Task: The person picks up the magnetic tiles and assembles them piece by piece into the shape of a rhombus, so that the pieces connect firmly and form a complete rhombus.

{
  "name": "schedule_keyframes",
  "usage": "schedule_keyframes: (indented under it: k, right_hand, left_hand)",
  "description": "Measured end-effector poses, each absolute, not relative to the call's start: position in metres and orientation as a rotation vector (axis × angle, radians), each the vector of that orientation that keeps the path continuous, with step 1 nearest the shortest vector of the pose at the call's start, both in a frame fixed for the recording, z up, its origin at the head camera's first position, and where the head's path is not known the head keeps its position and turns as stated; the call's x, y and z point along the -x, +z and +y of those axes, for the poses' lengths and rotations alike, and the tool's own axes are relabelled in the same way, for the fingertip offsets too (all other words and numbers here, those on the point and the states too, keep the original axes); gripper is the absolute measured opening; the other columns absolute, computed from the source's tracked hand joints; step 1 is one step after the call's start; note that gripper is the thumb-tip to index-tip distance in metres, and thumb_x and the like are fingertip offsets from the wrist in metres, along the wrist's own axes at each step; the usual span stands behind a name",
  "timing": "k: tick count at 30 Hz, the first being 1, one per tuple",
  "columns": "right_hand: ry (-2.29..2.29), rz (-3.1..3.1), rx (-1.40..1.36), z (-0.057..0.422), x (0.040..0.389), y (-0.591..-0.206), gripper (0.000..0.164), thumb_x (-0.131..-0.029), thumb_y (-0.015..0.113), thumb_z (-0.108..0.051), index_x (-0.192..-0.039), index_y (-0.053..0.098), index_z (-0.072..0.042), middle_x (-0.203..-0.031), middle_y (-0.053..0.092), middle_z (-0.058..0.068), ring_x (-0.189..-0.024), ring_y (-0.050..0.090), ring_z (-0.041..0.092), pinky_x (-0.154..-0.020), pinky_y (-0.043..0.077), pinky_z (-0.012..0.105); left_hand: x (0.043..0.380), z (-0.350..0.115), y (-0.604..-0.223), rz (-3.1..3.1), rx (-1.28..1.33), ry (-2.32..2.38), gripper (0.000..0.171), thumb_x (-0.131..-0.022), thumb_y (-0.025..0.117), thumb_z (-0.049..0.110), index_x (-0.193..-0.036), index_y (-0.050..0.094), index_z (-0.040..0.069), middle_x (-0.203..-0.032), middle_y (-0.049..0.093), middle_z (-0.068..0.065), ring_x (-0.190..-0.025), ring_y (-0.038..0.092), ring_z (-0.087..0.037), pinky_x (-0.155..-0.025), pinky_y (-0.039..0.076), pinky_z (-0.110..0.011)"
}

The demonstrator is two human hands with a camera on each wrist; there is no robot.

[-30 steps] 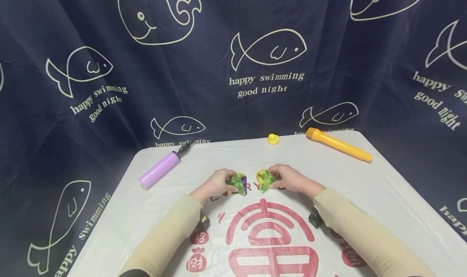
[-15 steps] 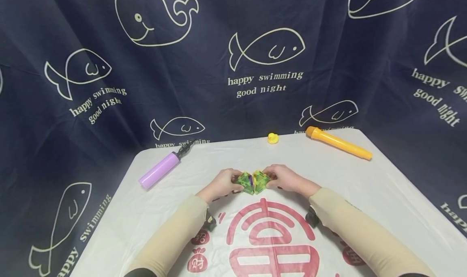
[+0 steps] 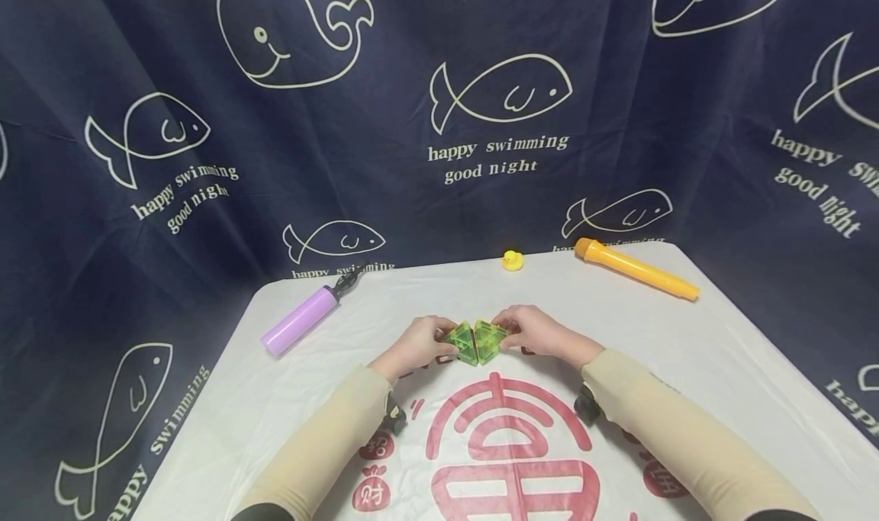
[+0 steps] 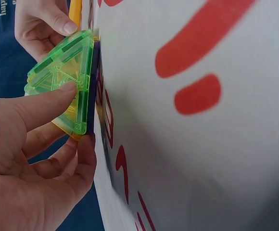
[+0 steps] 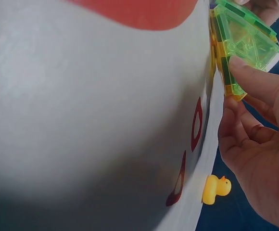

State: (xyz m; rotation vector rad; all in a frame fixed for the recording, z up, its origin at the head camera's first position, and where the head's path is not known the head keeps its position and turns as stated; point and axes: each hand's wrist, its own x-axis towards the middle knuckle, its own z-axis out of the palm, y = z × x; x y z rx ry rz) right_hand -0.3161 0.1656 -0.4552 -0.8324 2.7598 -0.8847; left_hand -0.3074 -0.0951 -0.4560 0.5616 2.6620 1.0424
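Near the middle of the table, two small pyramids of see-through magnetic tiles stand side by side. My left hand (image 3: 420, 340) grips the left pyramid (image 3: 464, 344), which has green sides and a purple tile (image 4: 95, 91) along its base. The thumb lies on a green face, with the fingertips at the lower corner. My right hand (image 3: 539, 332) grips the right pyramid (image 3: 490, 344), whose green face (image 5: 249, 41) sits above a yellow base. In the head view the two meet edge to edge, or nearly so. The faces turned toward each other are hidden.
A lilac hand pump (image 3: 302, 320) with a black end lies at the back left of the white-covered table (image 3: 226, 414). A yellow rubber duck (image 3: 512, 261) sits by the far edge. At the back right rests an orange stick (image 3: 639, 269) with a rounded end. Dark blue curtain (image 3: 384, 147) hangs behind.
Both hands have moved inward, bringing the two pyramids from a hand's-width gap to close together. In the last half second the pyramids have tilted slightly, hiding the purple and yellow inner faces.
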Motion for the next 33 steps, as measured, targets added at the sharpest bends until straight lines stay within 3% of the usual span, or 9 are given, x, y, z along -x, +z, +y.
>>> schedule_keyframes:
  k: [11, 23, 33]
  right_hand:
    - [-0.934, 2.746, 0.782, 0.167, 0.315, -0.453, 0.036, -0.086, 0.082, -0.008, -0.119, 0.072, 0.000, -0.100, 0.069, 0.002, -0.088, 0.063, 0.016, -0.079, 0.054, 0.036]
    - [-0.983, 2.728, 0.747, 0.168, 0.314, -0.452, 0.032, -0.089, 0.079, -0.006, -0.119, 0.072, 0.000, -0.113, 0.069, 0.010, -0.098, 0.069, 0.024, -0.085, 0.058, 0.041]
    - [-0.937, 2.770, 0.779, 0.168, 0.321, -0.444, 0.030, -0.087, 0.079, -0.003, -0.117, 0.073, 0.000, -0.107, 0.070, 0.009, -0.095, 0.068, 0.024, -0.084, 0.058, 0.040]
  left_hand:
    - [0.308, -0.094, -0.453, 2.646, -0.550, 1.055, 0.040, -0.089, 0.079, 0.011, -0.127, 0.069, 0.005, -0.095, 0.069, -0.006, -0.060, 0.063, -0.018, -0.041, 0.053, -0.034]
    - [0.306, -0.090, -0.451, 2.632, -0.509, 1.095, 0.039, -0.089, 0.079, 0.010, -0.126, 0.070, 0.006, -0.105, 0.073, -0.014, -0.056, 0.064, -0.021, -0.039, 0.051, -0.036]
    - [0.309, -0.087, -0.452, 2.660, -0.489, 1.064, 0.040, -0.089, 0.079, 0.011, -0.128, 0.069, 0.008, -0.112, 0.071, -0.015, -0.060, 0.067, -0.024, -0.039, 0.053, -0.039]
